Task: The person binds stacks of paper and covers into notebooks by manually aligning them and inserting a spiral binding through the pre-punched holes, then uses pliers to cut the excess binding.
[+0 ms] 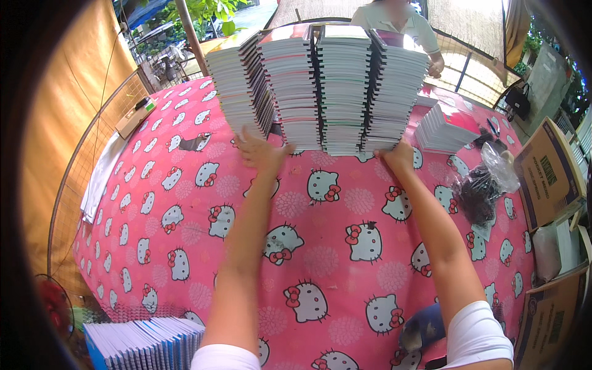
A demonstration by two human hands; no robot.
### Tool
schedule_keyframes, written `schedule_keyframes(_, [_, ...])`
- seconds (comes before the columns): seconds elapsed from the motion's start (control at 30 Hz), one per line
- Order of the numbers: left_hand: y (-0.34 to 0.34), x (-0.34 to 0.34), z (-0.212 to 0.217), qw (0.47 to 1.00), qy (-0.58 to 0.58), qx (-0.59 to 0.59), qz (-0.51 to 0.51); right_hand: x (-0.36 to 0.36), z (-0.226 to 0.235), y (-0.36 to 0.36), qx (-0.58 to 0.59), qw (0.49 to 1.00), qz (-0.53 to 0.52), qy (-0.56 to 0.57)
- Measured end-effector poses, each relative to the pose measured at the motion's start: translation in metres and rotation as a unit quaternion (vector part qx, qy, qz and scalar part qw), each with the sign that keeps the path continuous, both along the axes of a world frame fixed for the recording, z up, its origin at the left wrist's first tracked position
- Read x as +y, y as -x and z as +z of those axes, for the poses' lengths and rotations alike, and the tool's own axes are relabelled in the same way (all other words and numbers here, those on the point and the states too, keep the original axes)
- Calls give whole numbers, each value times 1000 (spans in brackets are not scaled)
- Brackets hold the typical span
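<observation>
Several tall stacks of spiral notebooks (342, 92) stand side by side at the far side of the table, their bound and page edges facing me. My left hand (262, 151) is at the foot of the left stacks, fingers spread, with its thumb by the base of the second stack. At the lower right corner of the rightmost stack (394, 92) rests my right hand (399, 155). Its thumb reaches along the front of the base, and the other fingers lie along the stack's right side, partly hidden. Neither hand lifts anything.
A pink cat-patterned cloth (320, 262) covers the table. Shorter book stacks (444, 126) and a clear plastic bag with dark contents (484, 185) lie at right, beside cardboard boxes (549, 176). Blue-edged notebooks (145, 342) stand near left. Across the table is another person (401, 24).
</observation>
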State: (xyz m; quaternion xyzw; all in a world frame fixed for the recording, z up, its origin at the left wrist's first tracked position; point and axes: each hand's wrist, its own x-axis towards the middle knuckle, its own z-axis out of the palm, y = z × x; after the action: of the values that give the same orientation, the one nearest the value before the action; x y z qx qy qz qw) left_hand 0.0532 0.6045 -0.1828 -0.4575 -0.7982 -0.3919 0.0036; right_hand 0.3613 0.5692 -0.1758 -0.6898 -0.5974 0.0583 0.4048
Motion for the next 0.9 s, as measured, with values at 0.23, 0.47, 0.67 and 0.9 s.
schedule_keyframes(0.23, [151,61,-20,984,-56,-92,-144,2,1,21,54,997,38,-39])
schedule_keyframes(0.47, [81,68,-20,945,-188,-179,-201,0,-10,-4,25,999,15,-36])
schedule_keyframes(0.67, [95,60,-4,952,-196,-136,-194,8,-11,5,9,999,-6,-40])
schedule_keyframes(0.9, [87,42,0,956,-152,-141,-205,6,-10,7,36,999,2,-23])
